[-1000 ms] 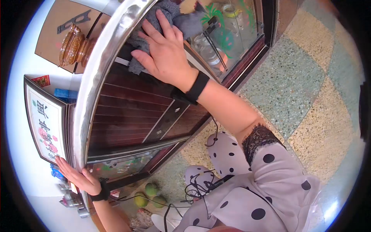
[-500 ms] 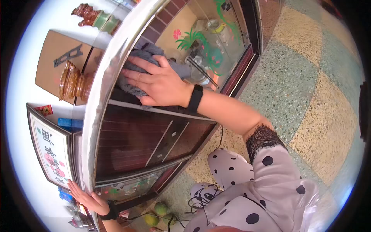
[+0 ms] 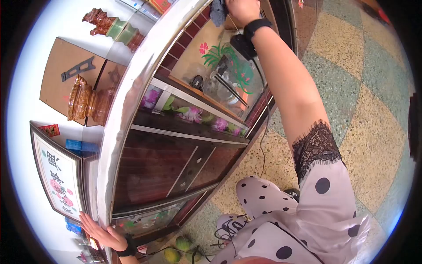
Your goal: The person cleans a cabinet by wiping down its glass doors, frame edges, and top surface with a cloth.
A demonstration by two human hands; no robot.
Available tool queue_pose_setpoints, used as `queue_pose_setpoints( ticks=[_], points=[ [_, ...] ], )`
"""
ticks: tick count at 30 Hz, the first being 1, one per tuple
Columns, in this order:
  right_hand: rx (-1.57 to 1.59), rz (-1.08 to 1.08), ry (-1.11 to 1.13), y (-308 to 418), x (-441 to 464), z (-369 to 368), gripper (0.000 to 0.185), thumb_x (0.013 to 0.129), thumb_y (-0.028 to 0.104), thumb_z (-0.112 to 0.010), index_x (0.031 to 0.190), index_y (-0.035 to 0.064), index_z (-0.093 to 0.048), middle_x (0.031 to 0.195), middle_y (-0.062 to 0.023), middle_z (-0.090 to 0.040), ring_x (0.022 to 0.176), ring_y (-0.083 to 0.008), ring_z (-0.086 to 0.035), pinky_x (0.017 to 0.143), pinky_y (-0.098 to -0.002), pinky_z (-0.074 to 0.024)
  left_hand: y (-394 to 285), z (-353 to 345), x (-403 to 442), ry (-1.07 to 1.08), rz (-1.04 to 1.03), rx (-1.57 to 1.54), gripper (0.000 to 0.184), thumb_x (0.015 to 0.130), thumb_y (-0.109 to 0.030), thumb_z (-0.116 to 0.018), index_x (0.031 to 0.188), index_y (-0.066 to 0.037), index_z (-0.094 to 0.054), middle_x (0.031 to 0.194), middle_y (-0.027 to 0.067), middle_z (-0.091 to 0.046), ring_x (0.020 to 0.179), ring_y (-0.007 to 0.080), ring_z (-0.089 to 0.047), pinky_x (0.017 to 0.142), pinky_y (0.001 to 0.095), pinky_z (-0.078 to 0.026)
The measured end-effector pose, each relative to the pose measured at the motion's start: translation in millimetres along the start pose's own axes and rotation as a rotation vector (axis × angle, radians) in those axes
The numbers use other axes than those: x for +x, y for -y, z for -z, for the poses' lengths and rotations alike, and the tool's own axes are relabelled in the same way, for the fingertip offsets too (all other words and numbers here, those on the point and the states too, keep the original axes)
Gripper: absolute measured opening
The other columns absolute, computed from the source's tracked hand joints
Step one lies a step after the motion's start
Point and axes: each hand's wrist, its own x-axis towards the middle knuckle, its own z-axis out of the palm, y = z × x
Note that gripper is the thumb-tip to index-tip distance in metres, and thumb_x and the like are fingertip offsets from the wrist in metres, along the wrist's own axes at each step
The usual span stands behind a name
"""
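My right hand point(image 3: 244, 9) is at the top edge of the view, with a black band round its wrist. It holds a fuzzy grey cloth point(image 3: 218, 13) against the upper part of the painted glass front point(image 3: 187, 57) of a dark cabinet; part of the hand and cloth is cut off. At the lower left my left hand point(image 3: 102, 234) rests on the cabinet's pale top edge point(image 3: 107, 193), fingers stretched out and nothing in them. The glass front bears a painted green plant and pink flowers, and jars and chopsticks show behind it.
On the cabinet top stand a framed picture point(image 3: 55, 169), an amber-coloured ornament point(image 3: 79, 99), a cardboard box point(image 3: 55, 61) and a brown-and-green figurine point(image 3: 112, 27). Green round fruits point(image 3: 182, 243) and cords lie on the terrazzo floor point(image 3: 334, 61).
My right hand has moved up and away along the cabinet front with the grey cloth, uncovering a purple flower strip and more of the glass. My left hand stays nearly in place.
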Motion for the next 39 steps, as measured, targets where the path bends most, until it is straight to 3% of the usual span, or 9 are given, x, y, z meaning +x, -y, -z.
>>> queue_pose_setpoints(
  ticks=[4, 13, 20, 22, 26, 28, 30, 31, 39],
  points=[
    [0.007, -0.085, 0.043, 35, -24, -7, 0.040, 0.072, 0.029, -0.064, 0.107, 0.0092, -0.062, 0.119, -0.0087, -0.057, 0.117, -0.0307, -0.044, 0.086, -0.0484, -0.0394, -3, 2, 0, -0.020, 0.012, 0.004, 0.068, 0.098, -0.050, -0.023, 0.141, 0.001, -0.035, 0.145, 0.0190, -0.037, 0.136, 0.0349, -0.032, 0.113, 0.0500, -0.017],
    [0.283, 0.729, 0.139, 100, -163, 50, 0.037, 0.069, 0.023, -0.064, 0.103, 0.0096, -0.065, 0.117, -0.0051, -0.058, 0.115, -0.0296, -0.045, 0.087, -0.0448, -0.0398, -1, 1, -2, -0.033, 0.011, 0.002, 0.067, 0.098, -0.050, -0.022, 0.141, 0.000, -0.035, 0.146, 0.0188, -0.036, 0.137, 0.0337, -0.031, 0.113, 0.0495, -0.017],
    [-0.202, 0.338, 0.002, 19, -39, 8, 0.020, 0.068, 0.023, -0.062, 0.083, 0.0103, -0.065, 0.087, -0.0072, -0.063, 0.094, -0.0295, -0.053, 0.075, -0.0410, -0.0424, 1, -4, -4, -0.037, 0.023, 0.030, 0.069, 0.098, -0.052, -0.021, 0.143, 0.000, -0.033, 0.146, 0.0187, -0.035, 0.137, 0.0355, -0.031, 0.113, 0.0503, -0.017],
    [-0.090, 0.061, 0.134, 8, -5, 25, 0.028, 0.085, 0.023, -0.051, 0.098, 0.0005, -0.061, 0.105, -0.0193, -0.062, 0.102, -0.0393, -0.055, 0.088, -0.0489, -0.0452, 0, -5, -4, -0.068, 0.016, 0.014, 0.068, 0.098, -0.051, -0.021, 0.143, -0.001, -0.033, 0.146, 0.0189, -0.036, 0.136, 0.0357, -0.032, 0.113, 0.0502, -0.017],
    [-0.032, -0.007, 0.041, 12, -2, 12, 0.022, 0.082, 0.018, -0.053, 0.091, 0.0004, -0.062, 0.094, -0.0218, -0.064, 0.092, -0.0432, -0.056, 0.092, -0.0489, -0.0425, -2, -5, -2, -0.073, 0.014, 0.028, 0.066, 0.098, -0.049, -0.021, 0.143, -0.001, -0.033, 0.145, 0.0187, -0.037, 0.136, 0.0357, -0.032, 0.112, 0.0500, -0.018],
    [-0.078, 0.117, 0.265, 33, -29, 30, 0.032, 0.084, 0.020, -0.052, 0.104, -0.0050, -0.060, 0.113, -0.0258, -0.059, 0.107, -0.0449, -0.051, 0.099, -0.0504, -0.0359, -4, -5, -1, -0.079, 0.017, 0.009, 0.065, 0.098, -0.047, -0.022, 0.143, -0.001, -0.033, 0.145, 0.0182, -0.037, 0.135, 0.0355, -0.033, 0.112, 0.0497, -0.019],
    [-0.044, 0.387, 0.005, 48, -82, 14, 0.017, 0.067, 0.022, -0.061, 0.078, 0.0096, -0.065, 0.075, -0.0082, -0.061, 0.085, -0.0299, -0.053, 0.071, -0.0416, -0.0414, -5, -4, 1, -0.081, 0.006, 0.012, 0.064, 0.099, -0.047, -0.022, 0.143, -0.001, -0.033, 0.145, 0.0177, -0.037, 0.135, 0.0352, -0.034, 0.112, 0.0495, -0.019],
    [-0.076, 0.484, 0.058, 60, -114, 9, 0.016, 0.067, 0.022, -0.060, 0.077, 0.0099, -0.064, 0.080, -0.0083, -0.060, 0.081, -0.0290, -0.051, 0.069, -0.0425, -0.0401, -7, -2, 2, -0.087, 0.001, 0.013, 0.064, 0.099, -0.046, -0.022, 0.143, -0.001, -0.033, 0.146, 0.0176, -0.037, 0.135, 0.0351, -0.034, 0.112, 0.0494, -0.019],
    [0.302, 0.542, 0.089, 104, -195, 29, 0.028, 0.069, 0.020, -0.062, 0.095, 0.0079, -0.066, 0.113, -0.0063, -0.057, 0.118, -0.0330, -0.044, 0.086, -0.0450, -0.0383, -2, -6, -3, -0.088, -0.003, 0.026, 0.063, 0.099, -0.045, -0.022, 0.143, -0.001, -0.032, 0.145, 0.0178, -0.037, 0.135, 0.0357, -0.034, 0.112, 0.0493, -0.020]
  ],
)
